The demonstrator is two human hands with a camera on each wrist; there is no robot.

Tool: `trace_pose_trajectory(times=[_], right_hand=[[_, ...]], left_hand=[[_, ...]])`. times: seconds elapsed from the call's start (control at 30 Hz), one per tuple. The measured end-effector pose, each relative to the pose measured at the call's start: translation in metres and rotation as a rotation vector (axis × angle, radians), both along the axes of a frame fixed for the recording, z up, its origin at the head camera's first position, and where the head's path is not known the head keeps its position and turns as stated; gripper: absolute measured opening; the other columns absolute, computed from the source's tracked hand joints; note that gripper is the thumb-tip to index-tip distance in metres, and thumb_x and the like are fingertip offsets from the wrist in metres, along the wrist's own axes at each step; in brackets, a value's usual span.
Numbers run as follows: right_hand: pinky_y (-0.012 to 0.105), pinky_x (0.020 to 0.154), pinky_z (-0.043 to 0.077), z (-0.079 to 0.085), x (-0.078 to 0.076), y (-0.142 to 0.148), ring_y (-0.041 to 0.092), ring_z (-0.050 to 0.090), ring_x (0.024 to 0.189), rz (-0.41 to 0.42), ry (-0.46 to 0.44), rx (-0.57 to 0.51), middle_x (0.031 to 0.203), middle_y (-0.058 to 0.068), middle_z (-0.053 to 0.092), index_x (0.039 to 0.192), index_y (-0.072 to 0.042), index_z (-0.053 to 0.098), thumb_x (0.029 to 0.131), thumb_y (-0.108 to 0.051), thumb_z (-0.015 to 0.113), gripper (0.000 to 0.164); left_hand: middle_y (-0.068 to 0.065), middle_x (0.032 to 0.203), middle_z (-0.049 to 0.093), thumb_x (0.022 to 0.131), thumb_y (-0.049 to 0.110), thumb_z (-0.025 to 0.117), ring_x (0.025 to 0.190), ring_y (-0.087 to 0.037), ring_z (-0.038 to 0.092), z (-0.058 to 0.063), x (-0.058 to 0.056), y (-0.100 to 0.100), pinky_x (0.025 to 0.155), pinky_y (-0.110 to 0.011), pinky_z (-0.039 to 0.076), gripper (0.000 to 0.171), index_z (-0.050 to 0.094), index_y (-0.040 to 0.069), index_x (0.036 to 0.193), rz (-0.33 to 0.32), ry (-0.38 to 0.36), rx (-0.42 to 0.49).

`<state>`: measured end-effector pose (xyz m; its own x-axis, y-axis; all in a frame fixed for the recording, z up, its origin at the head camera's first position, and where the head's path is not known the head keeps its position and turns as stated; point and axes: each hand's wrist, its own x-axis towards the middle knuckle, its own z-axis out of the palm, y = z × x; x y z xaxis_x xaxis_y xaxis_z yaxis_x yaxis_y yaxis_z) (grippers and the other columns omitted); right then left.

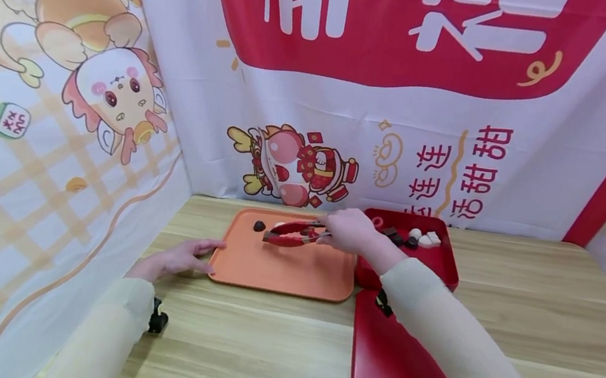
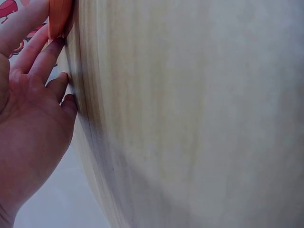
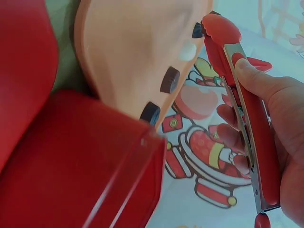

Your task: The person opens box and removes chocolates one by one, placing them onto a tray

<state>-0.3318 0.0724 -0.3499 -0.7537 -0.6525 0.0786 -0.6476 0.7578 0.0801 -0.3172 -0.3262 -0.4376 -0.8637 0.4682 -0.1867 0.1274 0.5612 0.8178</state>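
Observation:
My right hand [image 1: 351,229] grips red-handled tongs [image 1: 291,235] above the orange tray [image 1: 281,278]. In the right wrist view the thumb lies along one arm of the tongs [image 3: 259,147], with fingers curled round the other side. At the tongs' tips in the head view is a dark brown piece. A round dark piece [image 1: 259,226] sits near the tray's back left; more dark pieces [image 3: 170,80] and a white one [image 3: 187,51] line its far side. My left hand [image 1: 183,257] touches the tray's left edge with spread fingers; in its wrist view the fingertips meet the orange rim [image 2: 58,21].
Right of the tray stands a deep red box [image 1: 443,269] holding dark pieces [image 1: 412,242], white pieces [image 1: 428,239] and a reddish ring [image 1: 377,222]. A flat red lid or tray [image 1: 388,370] lies in front of it, partly under my right sleeve. Printed cloth [image 1: 313,102] hangs behind the wooden table [image 1: 238,345].

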Motion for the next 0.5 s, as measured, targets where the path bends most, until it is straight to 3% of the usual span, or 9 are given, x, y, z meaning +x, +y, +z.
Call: trace_pose_trajectory(times=[0.27, 0.5], right_hand=[[0.031, 0.072, 0.051, -0.004, -0.001, -0.027, 0.012, 0.061, 0.078, -0.012, -0.033, 0.009, 0.090, -0.004, 0.068, 0.107, -0.019, 0.070, 0.088, -0.044, 0.069, 0.031], [0.027, 0.067, 0.049, -0.006, 0.001, -0.045, 0.012, 0.057, 0.070, -0.041, -0.096, 0.012, 0.077, -0.007, 0.063, 0.099, -0.019, 0.069, 0.087, -0.041, 0.072, 0.025]], left_hand=[[-0.025, 0.153, 0.027, 0.086, 0.014, 0.075, 0.141, -0.043, 0.020, -0.002, -0.002, -0.001, 0.111, -0.056, 0.021, 0.074, 0.037, 0.001, 0.148, 0.003, -0.007, -0.014], [-0.023, 0.154, 0.027, 0.086, 0.016, 0.076, 0.142, -0.042, 0.019, -0.003, -0.004, -0.002, 0.112, -0.055, 0.020, 0.074, 0.039, 0.003, 0.148, 0.010, -0.017, -0.013]])
